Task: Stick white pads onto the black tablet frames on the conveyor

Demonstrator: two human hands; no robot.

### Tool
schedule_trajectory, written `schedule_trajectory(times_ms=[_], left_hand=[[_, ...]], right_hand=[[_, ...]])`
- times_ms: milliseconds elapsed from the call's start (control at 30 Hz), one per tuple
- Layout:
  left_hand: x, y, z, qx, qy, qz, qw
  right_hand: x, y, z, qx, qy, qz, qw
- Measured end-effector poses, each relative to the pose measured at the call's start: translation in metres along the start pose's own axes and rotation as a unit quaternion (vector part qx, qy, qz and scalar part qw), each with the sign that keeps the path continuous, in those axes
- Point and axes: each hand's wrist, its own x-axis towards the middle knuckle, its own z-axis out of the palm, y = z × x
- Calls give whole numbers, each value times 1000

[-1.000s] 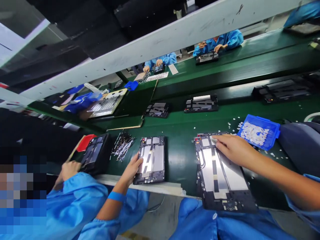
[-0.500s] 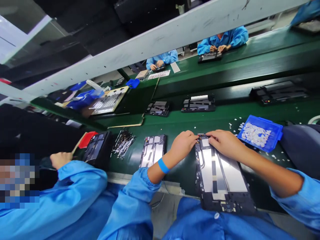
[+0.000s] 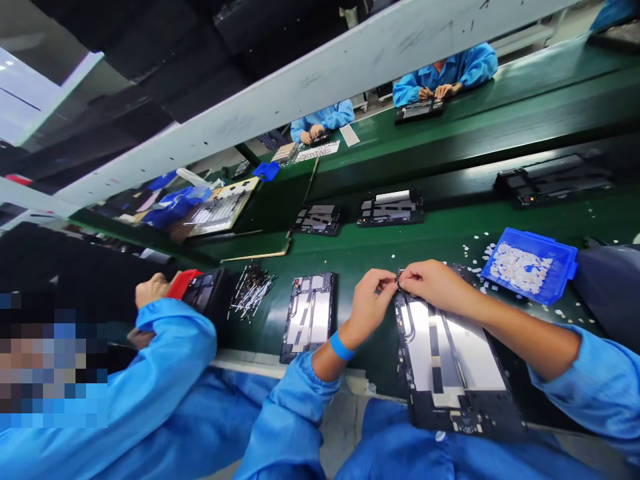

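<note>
An opened tablet [image 3: 460,353] lies in front of me, its batteries, cables and boards exposed, with its near end at the edge of the bench by my lap. Over its far left corner, my left hand [image 3: 373,293] has thumb and index finger pinched together. My right hand [image 3: 433,283] meets it there, fingers closed at the same spot and covering part of the tablet's far end. A small dark bit shows between the fingertips, too small to name. A second opened tablet [image 3: 309,313] lies left of my left hand.
Right of my hands stands a blue tray [image 3: 563,257] of white scraps, some scattered around it. A pile of thin strips [image 3: 253,293] lies left. More opened tablets [image 3: 390,208] sit farther back. A co-worker's hand [image 3: 153,288] is beside a red container [image 3: 184,283].
My right hand has shifted left, its fingertips now meeting my left hand's at the tablet's corner. The co-worker's hand at left has moved right, toward the red container.
</note>
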Motion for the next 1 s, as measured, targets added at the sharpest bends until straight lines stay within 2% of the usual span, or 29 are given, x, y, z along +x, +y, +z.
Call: schedule_trajectory(times_ms=[100,167,300,367,500,633,800,900,1000], left_hand=[[-8,10,4,-37,0,-95,995],[-14,16,6,-39,-7,-129,991],[-26,20,7,-59,17,-151,987],[-33,18,6,-71,28,-148,986],[-38,12,5,-49,5,-122,991],[-23,9,3,50,-10,-62,997],[-5,8,-1,156,-89,26,983],[-7,5,-3,140,-80,53,986],[-7,-2,0,83,-49,78,992]], right_hand=[[-5,-2,5,-7,17,11,1000],[-8,-3,8,-19,27,11,999],[-16,-2,6,-29,45,13,998],[-18,0,1,-14,31,28,999],[-16,5,-7,-30,-9,36,999],[-11,7,-7,-72,21,51,996],[-15,10,-10,-77,55,45,995],[-15,8,-12,-72,52,42,995],[-9,3,-9,-65,23,10,998]])
